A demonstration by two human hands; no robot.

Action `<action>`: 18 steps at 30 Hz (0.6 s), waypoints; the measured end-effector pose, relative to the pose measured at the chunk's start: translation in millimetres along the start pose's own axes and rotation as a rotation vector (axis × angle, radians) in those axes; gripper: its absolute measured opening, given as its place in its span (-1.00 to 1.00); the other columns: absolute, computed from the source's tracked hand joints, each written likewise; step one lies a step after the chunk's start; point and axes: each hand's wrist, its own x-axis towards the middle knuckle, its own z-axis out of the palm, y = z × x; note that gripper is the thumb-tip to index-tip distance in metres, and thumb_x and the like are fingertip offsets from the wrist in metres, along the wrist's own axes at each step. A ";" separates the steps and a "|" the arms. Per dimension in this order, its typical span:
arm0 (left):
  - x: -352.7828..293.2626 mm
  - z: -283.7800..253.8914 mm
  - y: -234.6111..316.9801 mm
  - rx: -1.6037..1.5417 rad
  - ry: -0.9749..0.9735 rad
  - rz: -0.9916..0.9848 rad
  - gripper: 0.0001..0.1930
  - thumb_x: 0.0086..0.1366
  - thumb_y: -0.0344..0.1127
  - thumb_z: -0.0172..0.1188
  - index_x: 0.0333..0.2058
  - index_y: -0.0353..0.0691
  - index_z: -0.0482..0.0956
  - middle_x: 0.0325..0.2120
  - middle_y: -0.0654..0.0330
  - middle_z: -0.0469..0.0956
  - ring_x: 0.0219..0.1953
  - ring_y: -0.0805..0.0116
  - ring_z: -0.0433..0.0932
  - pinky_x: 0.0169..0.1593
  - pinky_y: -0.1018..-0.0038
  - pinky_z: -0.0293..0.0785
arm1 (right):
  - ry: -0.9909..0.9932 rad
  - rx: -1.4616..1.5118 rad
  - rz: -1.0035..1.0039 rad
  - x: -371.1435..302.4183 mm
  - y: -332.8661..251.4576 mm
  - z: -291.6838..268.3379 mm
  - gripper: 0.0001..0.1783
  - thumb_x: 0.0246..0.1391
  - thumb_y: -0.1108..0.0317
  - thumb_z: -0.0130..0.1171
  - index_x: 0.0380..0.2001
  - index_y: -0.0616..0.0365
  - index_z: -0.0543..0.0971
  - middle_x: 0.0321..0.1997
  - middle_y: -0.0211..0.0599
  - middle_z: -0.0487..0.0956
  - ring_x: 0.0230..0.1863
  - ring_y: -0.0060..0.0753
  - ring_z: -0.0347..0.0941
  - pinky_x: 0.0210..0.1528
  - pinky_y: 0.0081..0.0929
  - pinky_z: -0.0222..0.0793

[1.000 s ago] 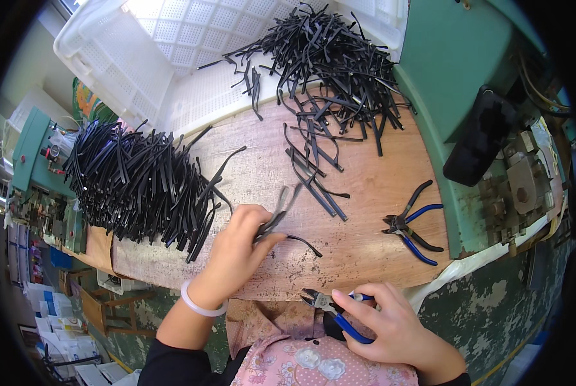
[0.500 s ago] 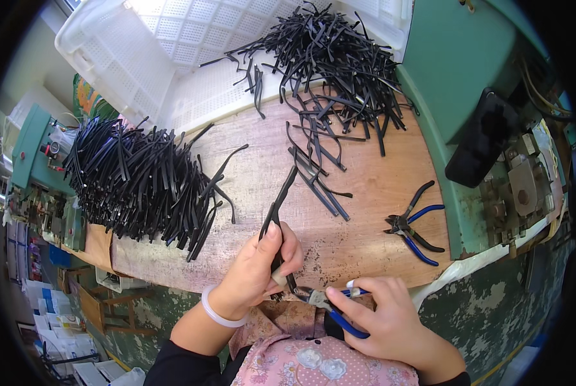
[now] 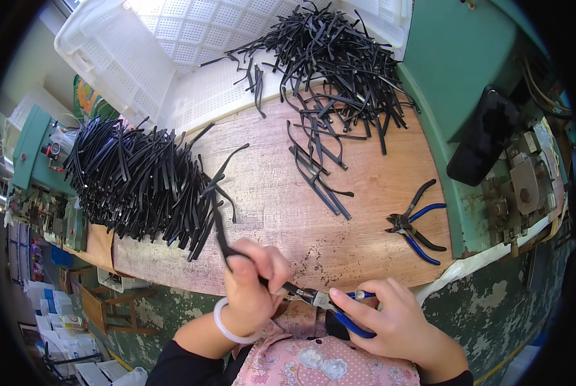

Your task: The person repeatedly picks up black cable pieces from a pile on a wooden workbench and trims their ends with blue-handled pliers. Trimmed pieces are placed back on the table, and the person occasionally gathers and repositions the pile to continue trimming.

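Pliers [image 3: 323,300], two pairs, and two hands [image 3: 391,320].

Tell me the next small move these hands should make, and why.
Probably a gentle squeeze of the right hand on its blue-handled pliers: the tips appear to meet the near end of the black strip gripped by the left hand, though blur hides the exact contact.

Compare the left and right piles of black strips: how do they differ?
The left pile sits on the table; the right pile reaches from the white crate onto the table. The left pile's strips lie mostly side by side; the right pile's cross at many angles. Both hold slim black strips.
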 end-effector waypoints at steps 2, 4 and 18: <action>-11.5 4.3 -6.1 0.030 0.082 0.165 -0.54 0.40 0.25 -0.40 -0.40 0.00 0.16 -0.70 0.35 0.19 -0.82 0.54 0.02 -0.74 0.62 0.09 | 0.028 0.050 0.026 0.2 -0.8 -0.2 -0.25 -0.31 0.35 0.38 0.12 -0.11 0.52 -0.18 -0.26 0.39 -0.25 -0.23 0.36 -0.19 -0.33 0.30; -17.9 8.0 -16.9 0.118 0.155 0.387 -0.54 0.39 0.26 -0.43 -0.37 -0.01 0.13 -0.67 0.33 0.21 -0.82 0.53 0.03 -0.75 0.62 0.11 | 0.057 0.085 0.037 2.3 -4.0 -1.0 -0.27 -0.34 0.38 0.39 0.08 -0.09 0.54 -0.19 -0.24 0.40 -0.24 -0.19 0.38 -0.18 -0.32 0.31; 36.1 -12.7 -4.9 -0.079 0.047 0.041 -0.69 0.44 -0.09 -0.06 -0.45 -0.14 0.33 -0.50 0.24 0.38 -0.64 0.55 0.30 -0.53 0.62 0.32 | 0.163 0.065 0.040 -4.4 -2.0 8.5 -0.25 -0.34 0.42 0.40 0.10 -0.08 0.53 -0.25 -0.29 0.43 -0.30 -0.25 0.43 -0.23 -0.36 0.36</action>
